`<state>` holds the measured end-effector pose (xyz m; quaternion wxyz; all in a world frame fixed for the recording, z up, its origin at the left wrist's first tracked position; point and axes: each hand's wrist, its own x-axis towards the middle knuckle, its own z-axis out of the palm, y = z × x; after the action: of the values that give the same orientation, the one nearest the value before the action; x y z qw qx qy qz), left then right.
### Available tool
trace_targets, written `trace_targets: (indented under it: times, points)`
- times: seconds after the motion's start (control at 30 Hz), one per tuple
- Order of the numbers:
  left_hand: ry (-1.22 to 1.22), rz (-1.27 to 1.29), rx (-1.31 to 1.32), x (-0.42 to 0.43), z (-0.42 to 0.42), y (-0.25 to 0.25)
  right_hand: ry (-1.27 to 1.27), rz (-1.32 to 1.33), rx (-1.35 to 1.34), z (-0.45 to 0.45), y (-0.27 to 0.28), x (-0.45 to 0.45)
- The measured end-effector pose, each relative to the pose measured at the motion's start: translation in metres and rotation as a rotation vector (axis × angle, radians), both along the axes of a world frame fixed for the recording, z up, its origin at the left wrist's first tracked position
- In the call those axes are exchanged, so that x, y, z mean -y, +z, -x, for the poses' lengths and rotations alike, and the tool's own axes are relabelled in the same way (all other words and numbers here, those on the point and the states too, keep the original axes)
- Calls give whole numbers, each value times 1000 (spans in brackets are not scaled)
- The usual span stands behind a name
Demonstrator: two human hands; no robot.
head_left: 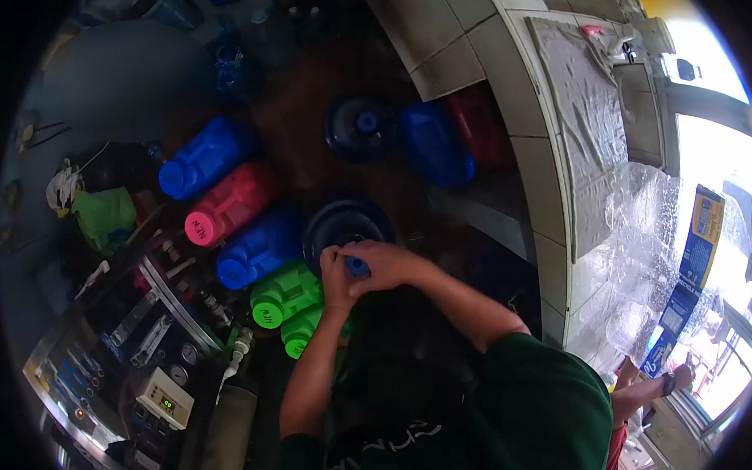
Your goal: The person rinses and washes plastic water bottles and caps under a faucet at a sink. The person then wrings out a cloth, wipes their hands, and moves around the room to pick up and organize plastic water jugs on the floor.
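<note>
A large round water jug (348, 218) stands on the dark floor in front of me. Both hands meet at its neck, around a blue cap (357, 266). My left hand (337, 278) curls around the cap's left side, while my right hand (382, 265) wraps over it from the right. Their fingers are closed and partly overlap, so the jug's neck is hidden. Close by on the left are a blue jug (261, 255) and a green jug (289, 294), each with a screw cap.
A pink jug (234, 203), another blue jug (212, 158) and a second round jug (361, 129) stand farther off. On the left is a metal-framed machine with a control box (165, 398). A tiled counter (540, 179) runs along the right; another person's arm (647, 395) shows beyond it.
</note>
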<state>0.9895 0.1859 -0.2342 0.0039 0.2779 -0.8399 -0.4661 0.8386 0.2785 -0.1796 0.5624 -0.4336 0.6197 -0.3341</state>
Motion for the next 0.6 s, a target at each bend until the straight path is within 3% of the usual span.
trace_targets:
  times: [0.1,0.37,0.53,0.6]
  points:
    - [-52,62,2,-7,0,-5,-337,-518,-128,-34,-3,-8]
    - [-141,97,1,-17,15,-23,-625,-97,-96,-41,-61,-48]
    - [-220,-4,103,-30,24,-31,-569,-235,-170,-24,-65,-58]
    - [-195,-149,101,-34,35,-22,-514,-460,-322,-18,-64,-50]
